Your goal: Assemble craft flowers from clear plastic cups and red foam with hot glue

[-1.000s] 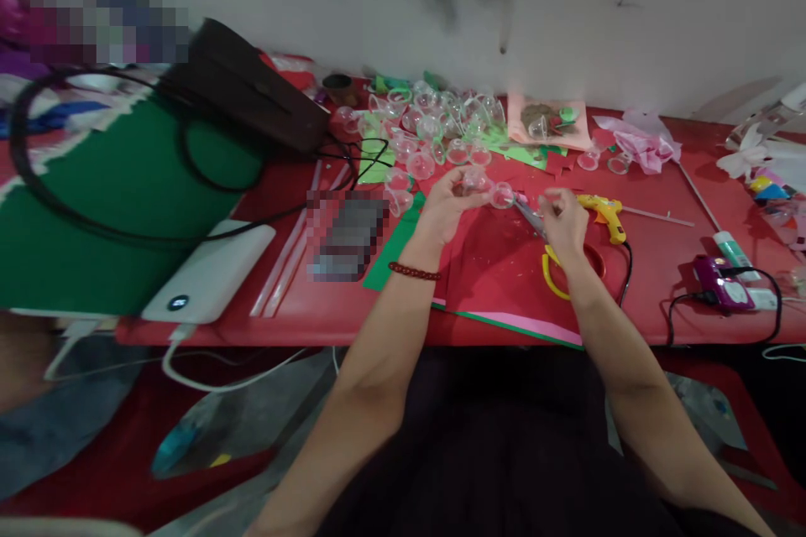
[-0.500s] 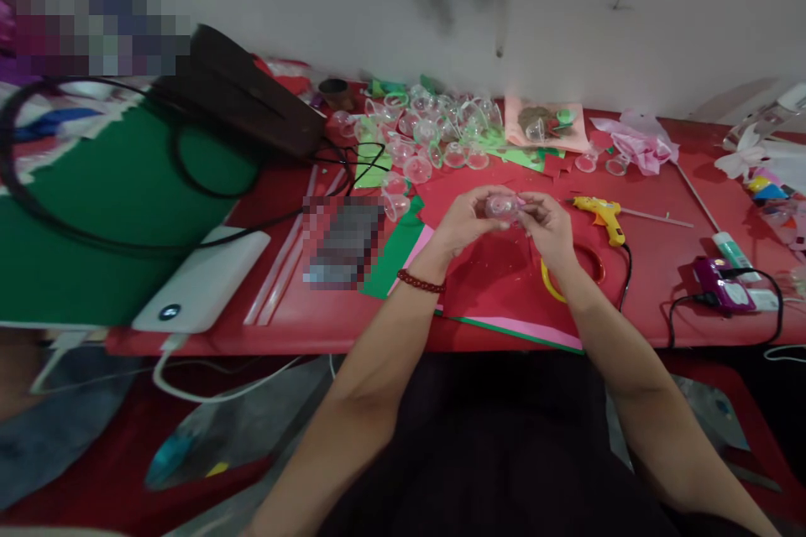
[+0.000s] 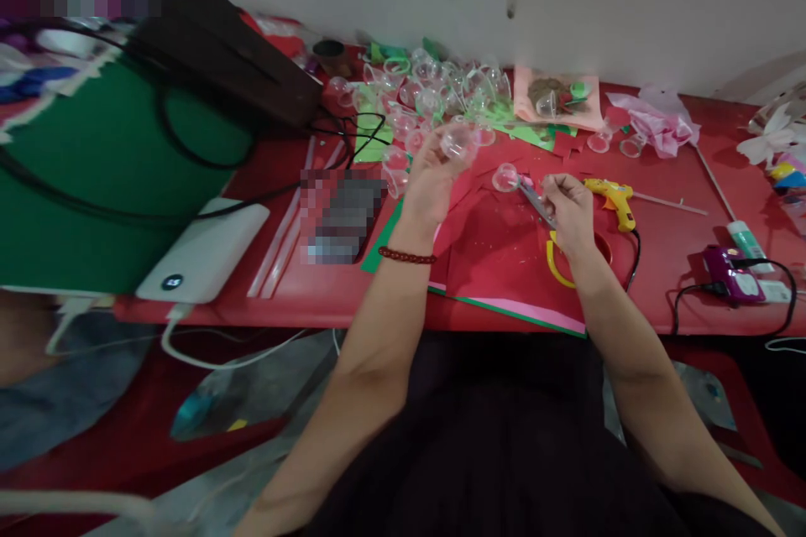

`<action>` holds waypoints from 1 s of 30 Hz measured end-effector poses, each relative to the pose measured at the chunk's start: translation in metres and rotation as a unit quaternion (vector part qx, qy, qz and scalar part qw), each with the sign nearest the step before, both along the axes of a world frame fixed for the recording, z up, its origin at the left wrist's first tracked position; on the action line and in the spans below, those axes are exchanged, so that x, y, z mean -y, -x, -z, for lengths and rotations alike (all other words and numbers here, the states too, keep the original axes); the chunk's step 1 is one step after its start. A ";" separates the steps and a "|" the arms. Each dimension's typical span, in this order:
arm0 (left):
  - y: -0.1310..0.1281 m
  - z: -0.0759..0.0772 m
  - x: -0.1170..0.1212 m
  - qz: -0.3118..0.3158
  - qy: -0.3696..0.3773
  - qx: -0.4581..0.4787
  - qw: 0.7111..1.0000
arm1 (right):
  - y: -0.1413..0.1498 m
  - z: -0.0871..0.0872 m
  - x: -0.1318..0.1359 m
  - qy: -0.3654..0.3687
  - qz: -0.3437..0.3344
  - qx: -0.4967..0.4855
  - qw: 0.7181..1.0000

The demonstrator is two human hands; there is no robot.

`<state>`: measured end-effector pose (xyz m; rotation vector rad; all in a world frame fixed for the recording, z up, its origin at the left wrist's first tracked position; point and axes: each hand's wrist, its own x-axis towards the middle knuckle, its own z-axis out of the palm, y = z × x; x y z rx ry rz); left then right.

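My left hand (image 3: 431, 176) is raised over the red table (image 3: 655, 285) with its fingers closed on a clear plastic half-shell (image 3: 459, 141). My right hand (image 3: 570, 214) rests lower and to the right, pinching something small that I cannot make out, just above the scissors (image 3: 554, 247) with yellow handles. A second clear half-shell (image 3: 505, 177) lies on the red foam sheet (image 3: 504, 268) between the two hands. A heap of several more clear shells (image 3: 434, 101) sits behind them.
A yellow glue gun (image 3: 609, 197) lies right of my right hand, its black cord trailing forward. A white power bank (image 3: 201, 252), a green sheet (image 3: 94, 176) with black cables, a brown bag (image 3: 232, 59), pink plastic (image 3: 655, 122) and a purple device (image 3: 734, 285) also sit around.
The hands were together on a clear shell; now they have parted. The left hand rose up and back with one half-shell, the right dropped toward the scissors, and another half lies on the sheet.
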<state>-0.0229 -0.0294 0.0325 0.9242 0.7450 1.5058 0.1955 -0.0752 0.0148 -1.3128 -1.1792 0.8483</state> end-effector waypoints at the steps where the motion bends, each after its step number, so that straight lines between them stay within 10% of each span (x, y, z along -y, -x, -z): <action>1: 0.005 -0.001 -0.003 -0.016 0.019 0.020 0.999 | -0.002 -0.001 -0.001 0.000 0.016 0.013 1.000; 7: 0.011 -0.007 -0.010 -0.042 0.156 0.089 0.983 | -0.034 -0.012 0.009 -0.012 0.021 0.180 0.983; 14: 0.011 -0.004 -0.013 -0.020 0.150 0.102 0.983 | -0.084 -0.003 0.078 0.053 -0.031 0.473 0.879; 30: 0.012 0.016 -0.029 -0.031 0.204 0.125 0.970 | -0.085 -0.005 0.086 0.122 -0.033 0.455 0.882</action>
